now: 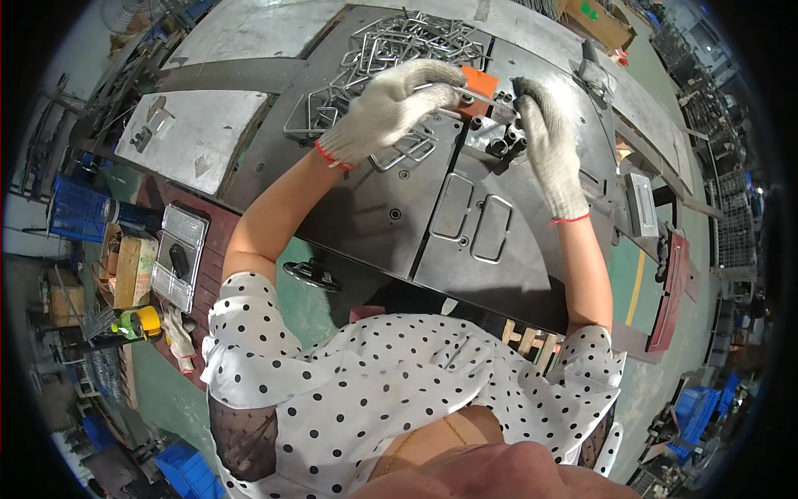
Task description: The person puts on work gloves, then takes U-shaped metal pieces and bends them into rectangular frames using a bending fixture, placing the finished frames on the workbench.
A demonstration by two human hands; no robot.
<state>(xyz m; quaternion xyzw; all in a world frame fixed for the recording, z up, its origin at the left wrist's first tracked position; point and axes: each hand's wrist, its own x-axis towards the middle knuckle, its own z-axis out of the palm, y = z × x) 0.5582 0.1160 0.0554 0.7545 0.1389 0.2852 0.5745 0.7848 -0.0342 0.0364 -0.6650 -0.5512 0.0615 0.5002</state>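
Observation:
My left hand (392,104), in a knitted white glove with a red cuff edge, is closed on a bent metal wire frame (482,98). The frame's bar runs right, past an orange block (478,90), to a small metal fixture (492,137) with several round posts. At the fixture's right side is my right hand (549,141), gloved alike, fingers bent down with dark fingertips; what they grip is hidden. Two rounded rectangular wire frames, a left one (453,205) and a right one (492,229), lie flat on the steel table nearer me.
A heap of wire frames (407,41) covers the back of the steel table (357,237), behind my left hand. A bare metal plate (187,137) is at the left. Beyond the table's left edge sit a wire tray (179,258) and a cardboard box (137,270); a grey metal box (641,204) is at the right.

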